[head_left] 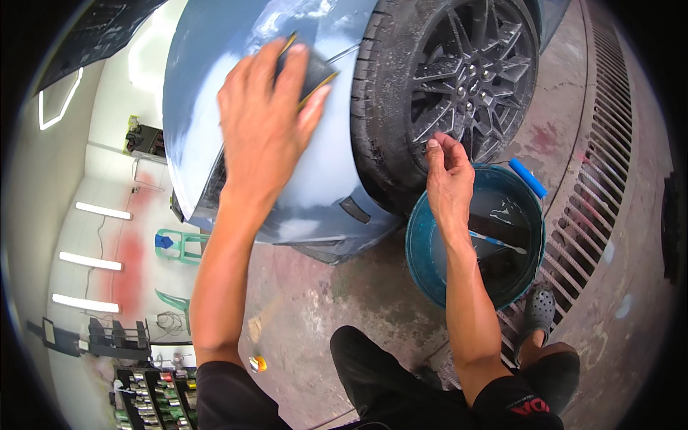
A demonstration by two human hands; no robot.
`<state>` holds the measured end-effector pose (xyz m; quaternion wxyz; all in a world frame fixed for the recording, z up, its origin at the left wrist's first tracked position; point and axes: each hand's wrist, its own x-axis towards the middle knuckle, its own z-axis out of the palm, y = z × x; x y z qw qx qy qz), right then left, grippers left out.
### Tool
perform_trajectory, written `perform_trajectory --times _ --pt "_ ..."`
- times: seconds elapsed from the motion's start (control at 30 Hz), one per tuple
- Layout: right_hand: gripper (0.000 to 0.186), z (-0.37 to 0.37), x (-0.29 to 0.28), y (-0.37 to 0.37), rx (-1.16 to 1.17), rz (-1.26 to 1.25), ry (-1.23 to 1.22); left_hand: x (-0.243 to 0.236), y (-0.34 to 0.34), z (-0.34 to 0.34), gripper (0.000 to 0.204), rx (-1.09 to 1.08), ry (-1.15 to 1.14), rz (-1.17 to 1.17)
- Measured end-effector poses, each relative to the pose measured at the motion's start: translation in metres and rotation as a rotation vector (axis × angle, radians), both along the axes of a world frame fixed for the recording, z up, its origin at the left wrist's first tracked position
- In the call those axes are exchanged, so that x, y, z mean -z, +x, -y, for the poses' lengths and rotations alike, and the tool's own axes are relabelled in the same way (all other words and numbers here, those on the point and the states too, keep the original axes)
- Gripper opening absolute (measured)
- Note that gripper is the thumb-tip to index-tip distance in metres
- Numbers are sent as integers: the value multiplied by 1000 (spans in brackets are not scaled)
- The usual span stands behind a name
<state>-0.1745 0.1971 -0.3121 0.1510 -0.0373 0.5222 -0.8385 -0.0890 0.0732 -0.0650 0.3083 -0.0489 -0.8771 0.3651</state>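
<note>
My left hand [261,118] presses a dark grey sanding block [309,72] with yellowish edges against the car's blue-grey body panel [304,172]. Its fingers lie over one side of the block, and the thumb is along the lower edge. Pale whitish patches cover much of the panel. My right hand [451,175] hovers over the near-left rim of a teal bucket [418,269], just below the dark alloy wheel [469,86]. Thumb and fingertips are pinched together; anything between them is too small to make out. Dark water and a blue-and-white toothbrush-like stick [498,242] are in the bucket.
A black tyre [369,115] stands between panel and bucket. A blue roll-shaped grip [528,178] sits by the bucket's rim. A metal floor grate [598,165] runs along the right. Further left are a green plastic chair [188,247] and a rack of cans [158,394].
</note>
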Motion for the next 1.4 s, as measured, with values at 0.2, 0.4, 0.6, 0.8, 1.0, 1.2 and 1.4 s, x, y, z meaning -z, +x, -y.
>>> perform_trajectory --times 0.2,0.4,0.6,0.8,1.0,1.2,1.4 --pt "37 4 13 -13 62 30 37 -15 -25 5 57 24 -78 -19" --pt "38 5 2 -6 24 43 0 -21 -18 9 45 27 -147 68" --pt "40 9 -16 -3 16 69 -36 -23 -61 -11 42 57 -232 155" --pt "40 4 -15 -15 59 51 9 -27 -50 -2 47 61 -250 143" --pt "42 0 -2 -18 7 87 49 -22 -40 11 46 82 -205 156" --pt "42 20 -9 -7 -34 38 -14 -30 -73 -2 38 133 -291 163" --pt "43 14 -19 -16 4 107 -13 -32 -76 2 37 158 -318 165"
